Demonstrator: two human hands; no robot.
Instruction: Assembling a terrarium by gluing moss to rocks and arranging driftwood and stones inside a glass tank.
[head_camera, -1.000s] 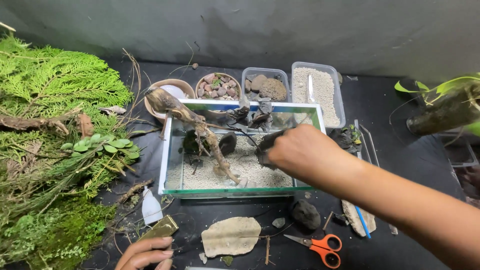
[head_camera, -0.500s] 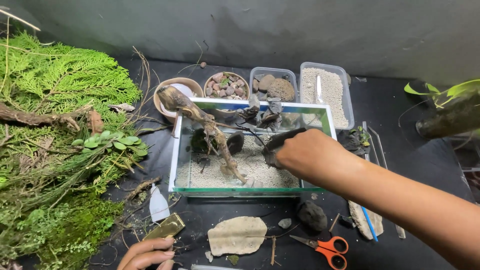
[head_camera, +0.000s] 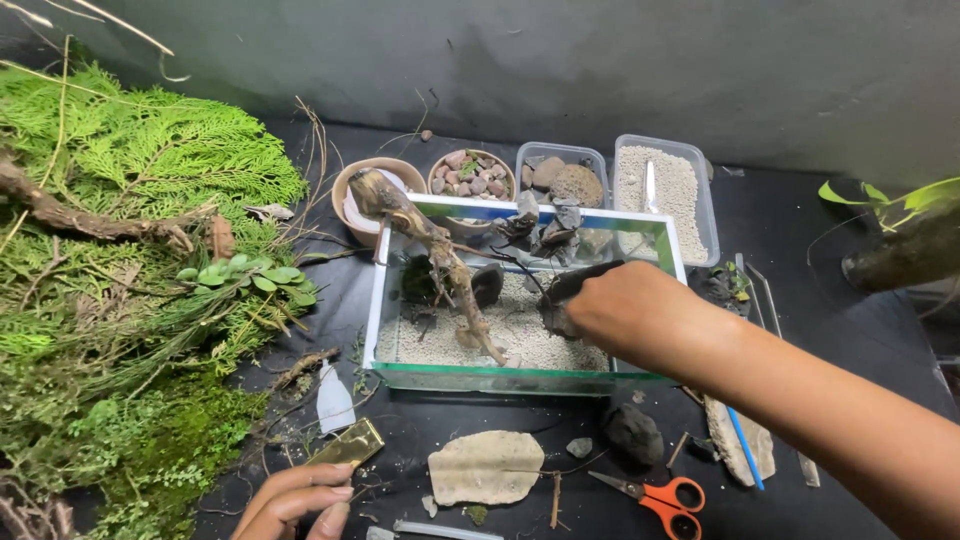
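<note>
Reaching over the near rim of the rectangular clear glass tank (head_camera: 520, 378), the right hand (head_camera: 625, 310) is clamped on a dark, rough-edged rock (head_camera: 562, 295), held just above the pale sand bed (head_camera: 520, 335) in the tank's right half. To its left, the gnarled brown driftwood branch (head_camera: 430, 250) slants from the back-left corner over the rim down to the sand; open sand lies between branch and rock. More dark stones (head_camera: 545, 235) crowd the back wall.

Left hand (head_camera: 295, 500) rests on the black tabletop (head_camera: 860, 340) at the lower frame edge, fingers loosely together, holding nothing, just beside a small flat brass-coloured metal piece (head_camera: 350, 445).

In front of the tank: a flat tan stone slab (head_camera: 485, 467), a black lump of rock (head_camera: 633, 435), orange-handled scissors (head_camera: 660, 495). Behind it, a round bowl of reddish pebbles (head_camera: 470, 175) and a clear tub of pale gravel (head_camera: 665, 190). Green fern and moss cuttings (head_camera: 130, 250) fill the left side, nearly touching the tank's left wall.
</note>
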